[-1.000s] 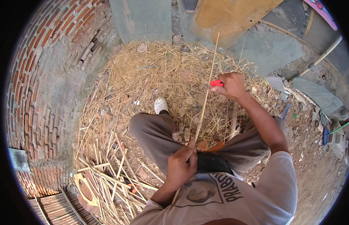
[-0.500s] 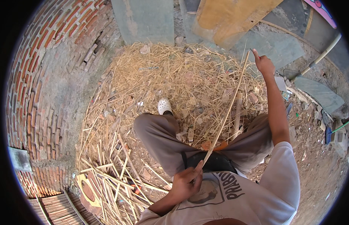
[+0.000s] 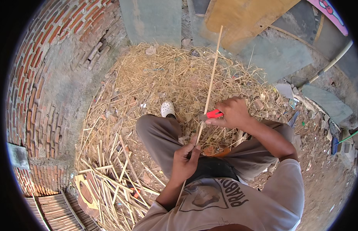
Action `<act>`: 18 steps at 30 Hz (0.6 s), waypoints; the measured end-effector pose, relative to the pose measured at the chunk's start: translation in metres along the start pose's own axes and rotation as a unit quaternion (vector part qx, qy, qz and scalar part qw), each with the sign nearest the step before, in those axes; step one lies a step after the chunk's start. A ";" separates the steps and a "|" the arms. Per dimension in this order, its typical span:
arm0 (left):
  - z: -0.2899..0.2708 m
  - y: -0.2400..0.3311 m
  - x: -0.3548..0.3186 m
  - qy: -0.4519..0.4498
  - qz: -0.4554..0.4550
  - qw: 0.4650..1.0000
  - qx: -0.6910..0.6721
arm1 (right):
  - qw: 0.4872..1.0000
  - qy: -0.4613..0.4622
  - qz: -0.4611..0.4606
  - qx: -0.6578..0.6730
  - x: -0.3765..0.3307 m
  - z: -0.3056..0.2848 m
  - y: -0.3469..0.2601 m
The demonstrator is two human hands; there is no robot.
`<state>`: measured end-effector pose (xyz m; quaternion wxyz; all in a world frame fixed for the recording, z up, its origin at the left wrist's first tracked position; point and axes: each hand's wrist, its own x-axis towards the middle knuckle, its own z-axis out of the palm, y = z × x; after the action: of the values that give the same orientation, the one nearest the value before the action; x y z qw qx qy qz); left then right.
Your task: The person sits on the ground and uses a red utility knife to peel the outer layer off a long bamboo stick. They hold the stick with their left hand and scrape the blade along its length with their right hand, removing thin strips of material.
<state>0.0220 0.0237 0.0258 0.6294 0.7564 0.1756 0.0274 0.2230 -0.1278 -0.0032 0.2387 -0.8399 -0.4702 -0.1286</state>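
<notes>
A long, pale bamboo strip (image 3: 212, 75) slants up and away from my lap, its far end above the straw-like shavings. My left hand (image 3: 185, 161) grips the strip near its lower part, thumb and fingers closed round it. In my right hand (image 3: 233, 112) is a knife with a red handle (image 3: 214, 114). Its short blade lies against the strip a little beyond my left hand, and my right thumb is close to the strip there. A dark pad (image 3: 211, 168) covers my lap beneath the strip.
Shavings (image 3: 159, 77) cover the ground ahead. Many cut bamboo strips (image 3: 113, 184) lie in a heap at left. A brick wall (image 3: 44, 96) rises on the left. Flat grey and tan sheets (image 3: 152, 23) lean at the back. A white-shod foot (image 3: 167, 109) rests among the shavings.
My right hand has come back from the strip's far end to near my left hand, bringing the knife. The strip now reaches farther out and tilts more upright; my left hand moved slightly forward.
</notes>
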 end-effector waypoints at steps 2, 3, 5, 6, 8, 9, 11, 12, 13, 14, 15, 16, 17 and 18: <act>0.007 -0.001 -0.002 0.005 0.037 0.999 0.020 | 0.998 -0.011 0.054 -0.028 0.009 -0.001 0.022; 0.010 -0.002 -0.003 0.006 0.055 0.998 0.029 | 0.995 -0.018 0.085 -0.040 0.013 -0.003 0.031; 0.011 -0.012 0.000 0.016 0.091 0.994 0.049 | 0.995 -0.011 0.096 -0.032 0.014 -0.005 0.032; 0.011 -0.014 0.002 0.022 0.109 0.992 0.058 | 0.997 -0.008 0.070 -0.030 0.009 -0.004 0.023; 0.009 -0.012 0.002 0.034 0.128 0.988 0.081 | 1.000 -0.006 0.017 -0.024 0.000 -0.001 0.005; 0.009 -0.010 0.002 0.040 0.137 0.985 0.093 | 1.000 -0.006 0.017 -0.022 -0.001 0.001 0.007; 0.009 -0.001 0.000 0.024 0.142 0.983 0.113 | 0.999 0.019 -0.019 -0.031 0.004 -0.001 0.021; 0.010 0.002 -0.002 0.016 0.143 0.982 0.123 | 0.998 0.031 -0.036 -0.036 0.004 -0.002 0.025; 0.009 0.005 -0.003 0.010 0.141 0.980 0.143 | 1.000 0.000 -0.010 -0.021 0.006 -0.006 0.023; 0.006 0.008 -0.004 0.004 0.138 0.977 0.163 | 0.999 0.009 0.027 -0.036 0.008 -0.004 0.027; 0.005 0.009 -0.005 -0.002 0.136 0.974 0.183 | 0.997 0.019 0.064 -0.050 0.011 -0.001 0.036; 0.006 0.006 -0.010 -0.020 0.127 0.979 0.161 | 0.992 0.029 0.101 -0.065 0.017 -0.002 0.046; 0.006 0.001 -0.019 -0.038 0.117 0.982 0.141 | 0.979 0.019 0.190 -0.074 0.024 -0.008 0.066; 0.007 -0.002 -0.029 -0.056 0.106 0.985 0.122 | 0.957 0.009 0.278 -0.079 0.029 -0.017 0.093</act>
<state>-0.0042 0.0089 0.0274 0.5346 0.8423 0.0613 0.0297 0.3172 -0.1569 -0.0024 0.2019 -0.9526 -0.2039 -0.1014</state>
